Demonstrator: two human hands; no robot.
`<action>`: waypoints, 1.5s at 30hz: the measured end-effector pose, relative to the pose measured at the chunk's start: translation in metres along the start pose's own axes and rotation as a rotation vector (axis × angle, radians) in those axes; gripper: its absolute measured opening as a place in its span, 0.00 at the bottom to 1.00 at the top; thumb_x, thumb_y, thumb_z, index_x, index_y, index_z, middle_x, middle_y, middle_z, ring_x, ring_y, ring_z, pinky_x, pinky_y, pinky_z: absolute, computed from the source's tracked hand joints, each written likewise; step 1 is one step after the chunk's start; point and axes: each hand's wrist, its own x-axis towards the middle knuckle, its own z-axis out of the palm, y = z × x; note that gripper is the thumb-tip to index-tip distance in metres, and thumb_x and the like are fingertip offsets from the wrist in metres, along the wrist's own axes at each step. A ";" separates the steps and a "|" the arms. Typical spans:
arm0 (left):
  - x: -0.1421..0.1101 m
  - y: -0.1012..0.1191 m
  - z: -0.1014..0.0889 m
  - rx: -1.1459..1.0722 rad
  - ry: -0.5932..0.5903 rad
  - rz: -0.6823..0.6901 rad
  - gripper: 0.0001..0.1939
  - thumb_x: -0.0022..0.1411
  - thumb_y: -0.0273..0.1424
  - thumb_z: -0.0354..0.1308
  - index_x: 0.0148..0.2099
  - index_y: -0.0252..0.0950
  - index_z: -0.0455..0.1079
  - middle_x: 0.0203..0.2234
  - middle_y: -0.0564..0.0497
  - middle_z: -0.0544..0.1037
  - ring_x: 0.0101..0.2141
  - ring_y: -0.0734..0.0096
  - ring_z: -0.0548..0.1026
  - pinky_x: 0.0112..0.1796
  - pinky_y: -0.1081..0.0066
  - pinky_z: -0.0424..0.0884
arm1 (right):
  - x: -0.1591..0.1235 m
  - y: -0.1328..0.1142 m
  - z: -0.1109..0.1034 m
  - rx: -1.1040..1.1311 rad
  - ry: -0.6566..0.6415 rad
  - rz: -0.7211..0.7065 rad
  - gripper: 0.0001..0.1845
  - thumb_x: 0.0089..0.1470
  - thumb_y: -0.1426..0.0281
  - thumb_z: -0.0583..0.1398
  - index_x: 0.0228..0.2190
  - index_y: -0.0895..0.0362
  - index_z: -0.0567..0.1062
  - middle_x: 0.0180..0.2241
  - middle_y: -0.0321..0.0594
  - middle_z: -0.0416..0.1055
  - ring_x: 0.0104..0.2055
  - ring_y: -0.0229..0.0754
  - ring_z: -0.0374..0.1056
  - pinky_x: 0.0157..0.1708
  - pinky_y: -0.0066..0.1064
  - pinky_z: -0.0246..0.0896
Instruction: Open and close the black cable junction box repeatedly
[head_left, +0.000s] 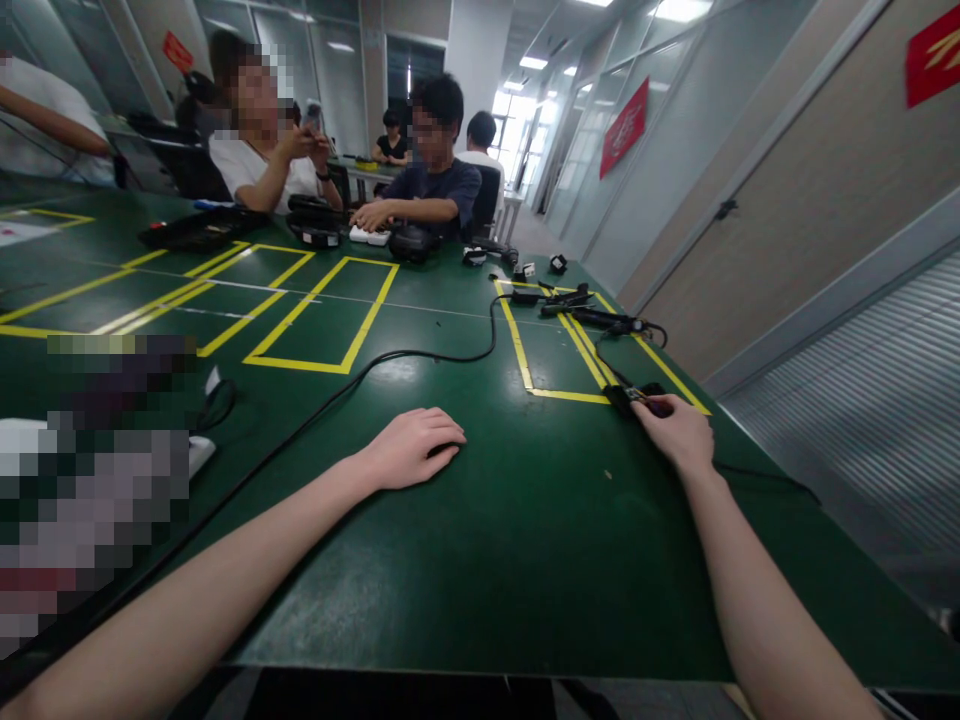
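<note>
one bare left hand [416,447] lies palm-down left of the grip, its hold unclear; the right hand [679,430] pinches a small, black, boxy piece [618,400]. handling seems the present step; shifting it would call for minding slender black devices [598,318] beyond.

The person's bare left forearm [217,570] slants in from the lower left corner to a nearly straight left wrist [366,475], where the left hand [416,447] lies palm down, its fingers together, gently bent and pointing right, with the thumb on the near side. The bare right forearm [761,580] rises from the lower right, leaning leftward to the right wrist [705,478], and the right hand [681,430], farther forward than the left, has its thumb and fingers drawn together in a pinching grip, directed left.
</note>
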 end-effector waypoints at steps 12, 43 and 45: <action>0.000 0.002 0.000 -0.006 0.014 -0.015 0.13 0.73 0.31 0.52 0.52 0.38 0.76 0.48 0.45 0.82 0.48 0.62 0.79 0.51 0.60 0.75 | -0.063 -0.108 -0.003 0.296 -0.369 -0.401 0.17 0.52 0.61 0.66 0.43 0.52 0.80 0.44 0.44 0.82 0.44 0.53 0.78 0.42 0.42 0.74; 0.003 0.016 -0.023 0.032 -0.163 0.057 0.35 0.49 0.50 0.72 0.54 0.36 0.75 0.52 0.43 0.78 0.54 0.49 0.72 0.55 0.55 0.69 | -0.132 -0.166 -0.018 0.409 -0.521 -1.141 0.15 0.62 0.69 0.62 0.51 0.54 0.78 0.52 0.46 0.77 0.45 0.46 0.79 0.41 0.34 0.76; 0.003 0.017 -0.022 0.037 -0.165 0.053 0.30 0.49 0.45 0.72 0.51 0.35 0.76 0.50 0.44 0.78 0.53 0.51 0.73 0.54 0.58 0.70 | -0.132 -0.167 -0.021 0.415 -0.559 -1.123 0.15 0.61 0.69 0.63 0.50 0.54 0.78 0.51 0.45 0.77 0.43 0.44 0.79 0.40 0.33 0.75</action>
